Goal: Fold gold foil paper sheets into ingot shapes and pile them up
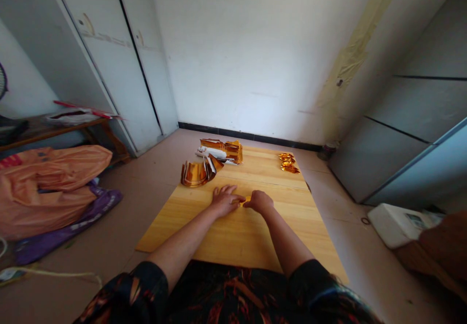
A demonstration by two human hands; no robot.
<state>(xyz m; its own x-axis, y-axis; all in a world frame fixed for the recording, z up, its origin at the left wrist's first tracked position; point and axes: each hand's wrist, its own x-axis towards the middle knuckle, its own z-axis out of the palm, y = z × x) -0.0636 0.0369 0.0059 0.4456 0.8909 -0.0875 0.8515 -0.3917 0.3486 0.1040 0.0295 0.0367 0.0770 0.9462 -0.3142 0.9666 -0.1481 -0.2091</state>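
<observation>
A small strip of gold foil paper (248,199) lies on the light wooden board (219,239), between my two hands. My left hand (225,201) rests on the board with its outer fingers spread, while its thumb and index finger press on the left end of the strip. Curled at the right end, my right hand (261,201) has its thumb down against the paper. My fingers hide much of the strip. Beyond my left hand stand curved stacks of gold foil sheets (194,173). Several folded gold foil pieces (288,163) sit at the board's far right.
A white roll-like bundle (211,152) lies among more gold sheets (234,152) at the far edge. Grey cabinets (105,37) stand left, with an orange bag (54,188) on the floor. A white foam box (396,224) is at right, near a grey refrigerator-like unit (386,134).
</observation>
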